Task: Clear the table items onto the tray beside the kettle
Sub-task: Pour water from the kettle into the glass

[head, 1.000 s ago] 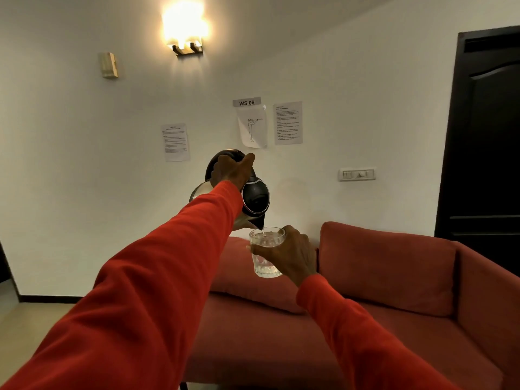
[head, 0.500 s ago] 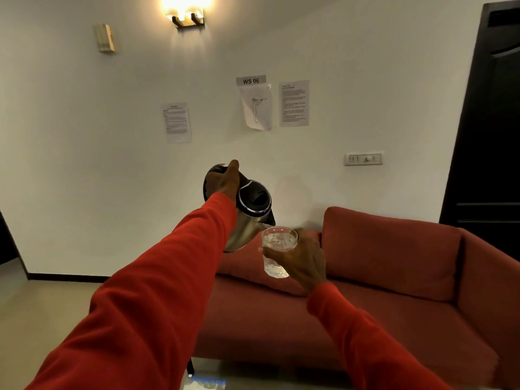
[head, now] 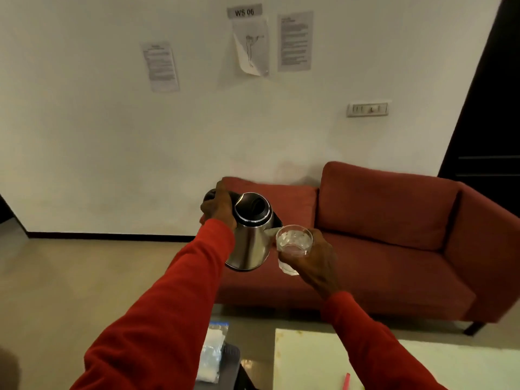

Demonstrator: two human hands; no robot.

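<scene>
My left hand (head: 218,208) grips the black handle of a steel kettle (head: 249,240) held in the air, its lid open and its spout tipped toward a clear glass (head: 294,240). My right hand (head: 312,263) wraps around that glass just right of the spout; water shows inside it. Both arms wear red sleeves. Below, the near part of a white table (head: 304,358) shows at the lower right. No tray is recognisable in view.
A red sofa (head: 394,235) stands against the white wall behind the hands. A clear plastic bag (head: 212,353) lies on a dark surface at the bottom centre. A pink stick-like item (head: 346,381) sits on the white table. A dark door (head: 489,108) is at the right.
The kettle and glass have come lower and the kettle has tipped back toward upright. The view has tilted down, bringing the white table and plastic bag into sight.
</scene>
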